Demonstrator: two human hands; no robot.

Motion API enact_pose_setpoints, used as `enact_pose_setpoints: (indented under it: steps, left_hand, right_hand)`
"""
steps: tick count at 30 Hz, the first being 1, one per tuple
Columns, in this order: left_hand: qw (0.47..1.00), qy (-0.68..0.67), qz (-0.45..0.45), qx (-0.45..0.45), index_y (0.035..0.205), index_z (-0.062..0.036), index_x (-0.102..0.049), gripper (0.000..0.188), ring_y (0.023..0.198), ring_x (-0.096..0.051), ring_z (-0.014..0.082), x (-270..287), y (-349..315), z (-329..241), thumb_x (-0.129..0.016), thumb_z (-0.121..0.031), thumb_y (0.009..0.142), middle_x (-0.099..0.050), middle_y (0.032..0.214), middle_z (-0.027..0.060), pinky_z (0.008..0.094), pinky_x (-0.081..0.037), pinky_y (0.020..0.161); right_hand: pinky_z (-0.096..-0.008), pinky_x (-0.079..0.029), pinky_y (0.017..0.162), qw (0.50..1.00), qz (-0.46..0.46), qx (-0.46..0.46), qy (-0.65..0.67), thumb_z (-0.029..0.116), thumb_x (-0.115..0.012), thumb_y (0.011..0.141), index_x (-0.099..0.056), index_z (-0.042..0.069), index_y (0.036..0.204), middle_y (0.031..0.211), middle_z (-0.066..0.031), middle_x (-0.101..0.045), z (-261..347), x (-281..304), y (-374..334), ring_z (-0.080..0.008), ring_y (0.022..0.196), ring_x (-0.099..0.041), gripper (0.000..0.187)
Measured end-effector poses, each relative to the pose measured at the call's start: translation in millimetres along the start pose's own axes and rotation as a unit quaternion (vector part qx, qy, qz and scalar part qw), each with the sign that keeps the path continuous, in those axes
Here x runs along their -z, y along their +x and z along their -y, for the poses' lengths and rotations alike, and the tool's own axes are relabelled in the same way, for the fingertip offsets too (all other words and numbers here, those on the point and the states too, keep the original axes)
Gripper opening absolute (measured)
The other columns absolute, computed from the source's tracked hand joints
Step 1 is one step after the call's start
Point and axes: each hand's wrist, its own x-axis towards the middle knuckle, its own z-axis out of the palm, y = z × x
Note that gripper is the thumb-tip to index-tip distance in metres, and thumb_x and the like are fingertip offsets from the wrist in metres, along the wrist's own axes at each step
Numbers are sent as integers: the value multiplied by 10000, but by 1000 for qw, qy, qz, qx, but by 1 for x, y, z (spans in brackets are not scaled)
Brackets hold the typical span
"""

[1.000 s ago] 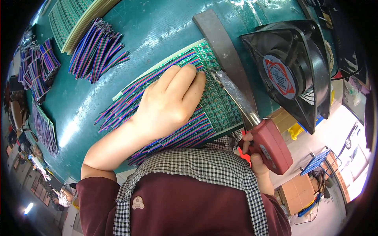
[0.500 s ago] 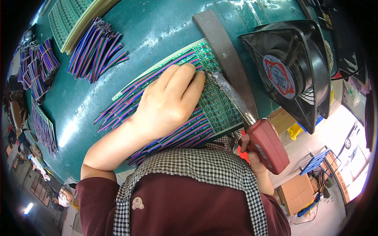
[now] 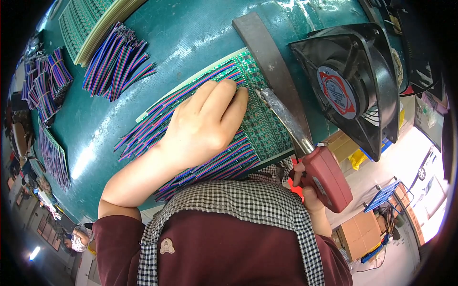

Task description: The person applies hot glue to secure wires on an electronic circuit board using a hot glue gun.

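Note:
My left hand lies over a green circuit board panel, its fingers curled and closed on the multicoloured wires near their board ends. Its palm covers part of the wires, and the exact pinch is hidden. Rows of these wires run off the panel to the left. My right hand, partly hidden behind the tool, grips a red soldering gun. The gun's metal barrel slants up and left over the panel, its tip just right of my left fingertips and a small gap from them.
A dark flat bar lies along the panel's right edge, beside a black fan. Bundles of wire and a stack of green boards sit at far left on the green tabletop. Cardboard boxes stand right, below.
The soldering gun has shifted slightly right and down, its tip backing away from my left fingertips. My left hand has barely moved.

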Motion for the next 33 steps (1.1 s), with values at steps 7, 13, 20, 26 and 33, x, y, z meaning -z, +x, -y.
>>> enact_pose_setpoints:
  steps: [7, 13, 20, 26, 33]
  left_hand:
    - [1000, 4, -2, -8, 1006, 37, -662, 340, 762, -592, 234, 0, 0, 1, -642, -24, 672, -566, 927, 127, 311, -500, 634]
    - [1000, 8, 4, -18, 1001, 47, -656, 341, 760, -586, 235, 0, 1, 1, -636, -29, 669, -559, 932, 131, 313, -498, 631]
    - [996, 55, -33, -63, 883, 27, -617, 247, 724, -545, 147, -4, 5, 4, -620, -77, 659, -490, 816, 52, 242, -503, 517]
    - [991, 86, -55, -84, 847, 23, -619, 224, 686, -520, 125, -9, 3, 6, -624, -76, 646, -488, 802, 42, 227, -467, 477]
    - [988, 103, -67, -95, 829, 22, -619, 212, 670, -506, 115, -11, 3, 6, -628, -66, 635, -500, 810, 39, 215, -446, 464]
  right_hand:
    - [-301, -537, 626, 1000, 10, -3, -20, 33, -768, 645, -432, -45, 1326, 867, -118, -685, -5, 3, -3, -215, 701, -690, 763]
    - [-295, -535, 623, 1000, 0, 3, -31, 37, -763, 654, -438, -65, 1312, 874, -122, -691, -2, 2, -1, -216, 696, -691, 741]
    - [-290, -535, 627, 1000, 4, 8, -1, 80, -759, 677, -437, -62, 1327, 876, -125, -701, -5, 5, 1, -215, 692, -692, 739]
    - [-292, -539, 642, 1000, -16, -5, -8, 85, -760, 666, -478, -53, 1298, 943, -157, -693, 1, 0, -2, -225, 730, -698, 706]
    - [-294, -541, 649, 991, 15, -23, -134, 68, -770, 644, -526, -52, 1256, 959, -142, -688, -5, 4, -11, -234, 739, -699, 670]
